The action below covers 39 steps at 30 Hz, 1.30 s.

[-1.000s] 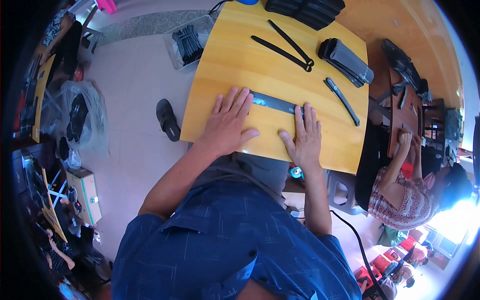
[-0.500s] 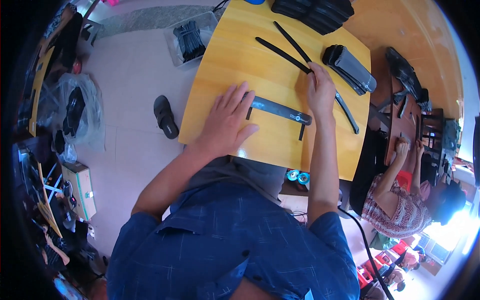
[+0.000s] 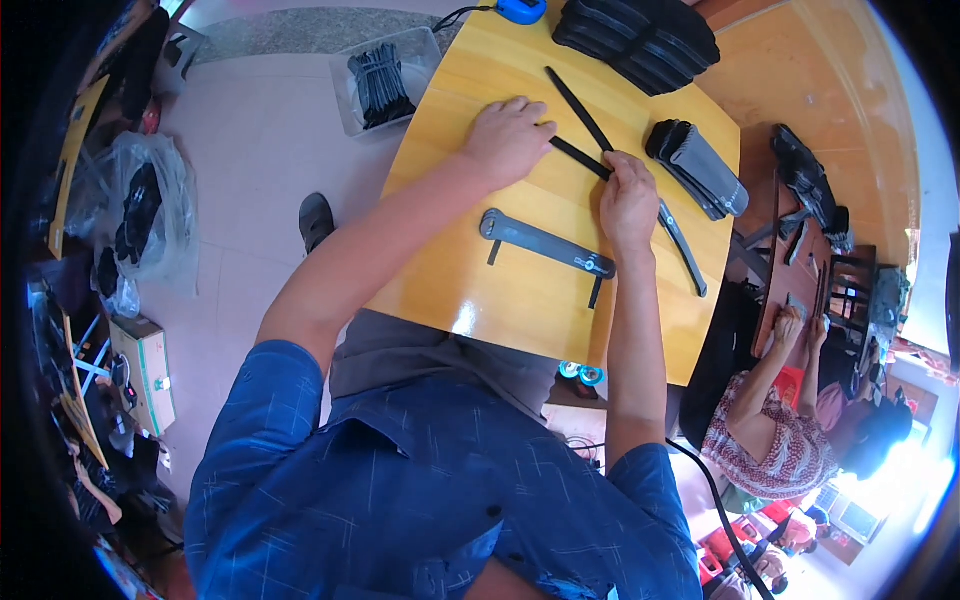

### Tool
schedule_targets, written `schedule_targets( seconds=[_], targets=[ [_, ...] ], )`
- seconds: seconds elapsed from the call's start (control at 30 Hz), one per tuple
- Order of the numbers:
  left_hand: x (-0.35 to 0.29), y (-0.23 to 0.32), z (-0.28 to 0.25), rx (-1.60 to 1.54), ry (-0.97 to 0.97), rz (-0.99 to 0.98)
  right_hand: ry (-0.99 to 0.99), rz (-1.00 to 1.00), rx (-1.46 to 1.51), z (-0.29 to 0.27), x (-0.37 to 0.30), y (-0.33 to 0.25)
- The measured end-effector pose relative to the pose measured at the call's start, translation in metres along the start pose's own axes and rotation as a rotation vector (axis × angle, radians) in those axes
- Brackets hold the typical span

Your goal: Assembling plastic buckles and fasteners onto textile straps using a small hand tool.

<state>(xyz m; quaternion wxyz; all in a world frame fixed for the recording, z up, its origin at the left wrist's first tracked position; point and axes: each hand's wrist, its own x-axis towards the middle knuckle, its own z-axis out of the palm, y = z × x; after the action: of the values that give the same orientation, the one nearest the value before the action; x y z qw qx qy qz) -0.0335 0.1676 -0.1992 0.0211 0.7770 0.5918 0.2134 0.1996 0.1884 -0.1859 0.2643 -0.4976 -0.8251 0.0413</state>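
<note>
My left hand [image 3: 512,142] is closed at the left end of a thin black strap [image 3: 580,158] that runs to my right hand. My right hand [image 3: 630,195] pinches this strap over the table. A second thin strap [image 3: 578,105] slants up from its fingertips toward the far side. Past the right hand, a dark strap end [image 3: 683,250] with a small pale mark reaches the table's right part; which strap it belongs to is hidden. Nearer me lies a flat grey band [image 3: 545,243] with a rounded left end and two short black pieces sticking out beneath it.
A stack of folded grey-black pieces [image 3: 697,168] sits at the right on the yellow table [image 3: 440,285]. Behind are a black bundle [image 3: 640,45] and a blue tape-measure-like case [image 3: 521,11]. A clear bin [image 3: 345,105] of bundled straps stands left. A co-worker [image 3: 770,430] sits at right.
My left hand has left the grey band and moved up and right to the strap's left end. My right hand stays on the strap. The whole view has shifted slightly.
</note>
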Motion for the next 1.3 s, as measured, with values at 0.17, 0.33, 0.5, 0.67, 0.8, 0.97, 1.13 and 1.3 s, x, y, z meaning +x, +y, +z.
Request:
schedule_targets(
  seconds=[0.17, 0.33, 0.5, 0.67, 0.8, 0.97, 1.13, 1.3],
  targets=[
    [-0.019, -0.027, -0.002, -0.036, 0.145, 0.093, -0.045, 0.028, -0.006, 0.0, 0.004, 0.0],
    [-0.032, -0.028, -0.012, -0.043, 0.123, 0.125, -0.018, 0.014, -0.035, 0.004, 0.002, 0.001],
    [-0.079, -0.042, -0.031, -0.105, 0.153, 0.026, -0.035, 0.004, 0.012, 0.003, -0.008, -0.023],
    [-0.129, -0.048, -0.061, -0.05, 0.181, -0.105, -0.036, -0.138, 0.067, 0.013, -0.007, -0.059],
    [-0.155, -0.049, -0.067, -0.128, 0.318, -0.201, -0.065, -0.146, 0.13, 0.023, -0.006, -0.074],
    [-0.167, -0.06, -0.058, -0.51, 0.302, -0.531, -0.142, -0.054, 0.282, 0.032, 0.012, -0.062],
    [-0.169, -0.082, -0.05, -0.66, 0.285, -0.553, -0.005, -0.118, 0.271, 0.032, 0.038, -0.061],
    [-0.162, -0.085, -0.055, -0.708, 0.226, -0.591, -0.077, -0.26, 0.319, 0.047, 0.065, -0.069]
  ],
)
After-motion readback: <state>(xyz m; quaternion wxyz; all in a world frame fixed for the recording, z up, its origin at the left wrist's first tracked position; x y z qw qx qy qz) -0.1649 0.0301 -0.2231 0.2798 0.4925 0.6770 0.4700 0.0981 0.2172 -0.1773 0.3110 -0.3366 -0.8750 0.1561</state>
